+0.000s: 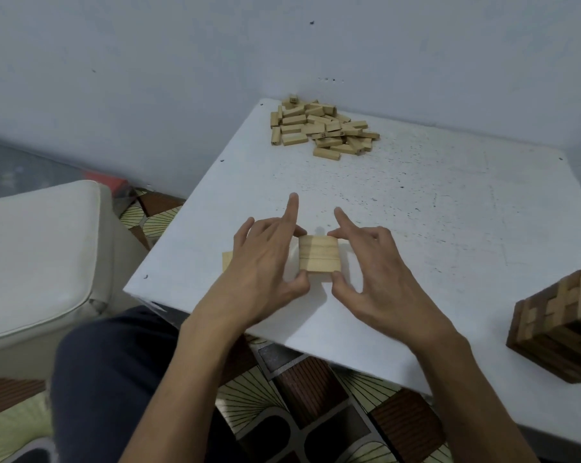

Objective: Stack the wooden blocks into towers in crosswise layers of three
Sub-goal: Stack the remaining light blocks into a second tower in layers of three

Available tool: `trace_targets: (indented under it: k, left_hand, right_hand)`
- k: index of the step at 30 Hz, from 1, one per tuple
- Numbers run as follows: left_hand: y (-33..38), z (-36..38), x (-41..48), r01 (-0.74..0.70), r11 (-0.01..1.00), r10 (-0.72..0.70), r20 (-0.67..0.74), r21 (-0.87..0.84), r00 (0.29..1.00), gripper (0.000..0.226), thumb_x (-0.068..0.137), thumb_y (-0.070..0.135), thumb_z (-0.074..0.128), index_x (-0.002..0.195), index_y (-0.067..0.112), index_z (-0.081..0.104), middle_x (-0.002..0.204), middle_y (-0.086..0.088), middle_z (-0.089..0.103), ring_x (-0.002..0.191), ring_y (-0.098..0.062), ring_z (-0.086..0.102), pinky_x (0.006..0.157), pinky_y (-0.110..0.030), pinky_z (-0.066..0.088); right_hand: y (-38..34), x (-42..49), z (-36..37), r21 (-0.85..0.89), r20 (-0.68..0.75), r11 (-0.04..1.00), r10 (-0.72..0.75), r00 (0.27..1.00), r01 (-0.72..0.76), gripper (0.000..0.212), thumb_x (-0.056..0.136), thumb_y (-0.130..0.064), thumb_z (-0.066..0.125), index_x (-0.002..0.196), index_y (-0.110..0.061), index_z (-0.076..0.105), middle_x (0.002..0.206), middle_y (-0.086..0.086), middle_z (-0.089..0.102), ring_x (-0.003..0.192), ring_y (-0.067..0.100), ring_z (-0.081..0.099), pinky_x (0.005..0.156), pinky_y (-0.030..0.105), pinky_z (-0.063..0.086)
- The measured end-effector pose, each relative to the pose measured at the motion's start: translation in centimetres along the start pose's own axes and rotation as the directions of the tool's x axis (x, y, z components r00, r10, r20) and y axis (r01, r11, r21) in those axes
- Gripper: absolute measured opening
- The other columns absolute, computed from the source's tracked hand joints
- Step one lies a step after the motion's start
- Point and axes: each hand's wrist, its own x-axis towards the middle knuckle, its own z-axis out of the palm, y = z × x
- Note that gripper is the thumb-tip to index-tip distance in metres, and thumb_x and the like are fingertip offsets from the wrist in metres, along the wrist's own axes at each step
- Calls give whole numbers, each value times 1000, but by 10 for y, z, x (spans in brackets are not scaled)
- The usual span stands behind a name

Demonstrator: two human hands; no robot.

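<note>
While pale wooden blocks (322,128) lay heaped on the white bench (449,212), left hand (269,259) and right hand (379,272) pinched a three-block wooden layer (319,253), forefingers (293,208) straight.

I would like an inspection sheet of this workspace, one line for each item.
Surface: white table, speckled with dark spots.
Job's things: layer of three blocks near the front edge; loose pile at the far corner; dark tower at the right edge.
Clutter: one block, half hidden by the left hand.
Hands: left hand and right hand pinch the layer's sides.
Cables: nothing seen.
Surroundings: pale wall, cushion at left, patterned floor.
</note>
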Motion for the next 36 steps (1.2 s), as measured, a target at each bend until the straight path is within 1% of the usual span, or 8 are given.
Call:
trace_targets:
  k: [3,6,10,12,15,21,29,36]
  left_hand:
    - [-17,-16,-16,45,999,-45,-23,-21,999,102,73,58,33,157,17,-7,138,8,51,131,-9,31,121,-38,12]
    - [-32,-27,-32,94,993,-98,-61,-72,993,102,73,57,38,157,19,-5,136,9,52,127,-7,31,119,-37,15]
    - [-47,-35,-47,175,976,-184,-63,-130,981,105,69,59,39,157,22,-4,137,11,53,128,-7,31,118,-43,19]
    - [-53,-35,-52,198,967,-210,-61,-158,976,105,70,61,40,157,23,-4,136,13,53,128,-6,32,118,-42,20]
    - [-60,-33,-57,219,957,-233,-54,-188,971,103,71,62,42,156,26,-4,136,14,52,129,-6,33,117,-40,22]
    - [-66,-30,-60,235,945,-251,-45,-228,967,100,72,62,44,154,31,-6,136,14,53,129,-6,34,117,-41,22]
    - [-68,-26,-59,226,949,-243,-54,-220,969,97,74,60,45,152,34,-6,136,15,53,127,-4,34,115,-38,23]
    - [-69,-25,-58,231,945,-244,-31,-230,969,98,75,62,44,157,28,2,138,14,52,127,-5,36,116,-46,26]
  right_hand:
    - [-19,12,13,14,14,998,-61,998,61,82,88,-36,50,158,-23,11,136,-17,43,119,13,34,98,28,39]
    - [-33,24,26,33,44,994,-108,993,106,83,88,-35,51,158,-23,10,138,-14,44,120,14,34,98,29,40]
    - [-47,35,41,32,93,989,-150,984,147,83,88,-35,51,158,-22,9,141,-7,45,122,17,33,101,34,40]
    - [-50,38,46,33,111,986,-164,980,161,83,90,-32,54,158,-22,8,140,-6,46,122,18,34,101,35,40]
    - [-51,42,53,33,131,985,-170,977,167,84,92,-29,58,158,-24,7,140,-8,46,122,16,33,99,32,40]
    - [-50,46,59,17,161,987,-158,974,158,84,93,-29,58,159,-26,6,140,-14,43,123,13,31,94,26,38]
    - [-47,45,58,13,159,989,-147,976,147,83,92,-30,57,158,-26,8,139,-14,45,123,14,31,97,32,42]
    - [-45,44,58,40,169,990,-142,975,137,83,92,-31,57,158,-29,7,139,-17,43,124,12,32,101,36,43]
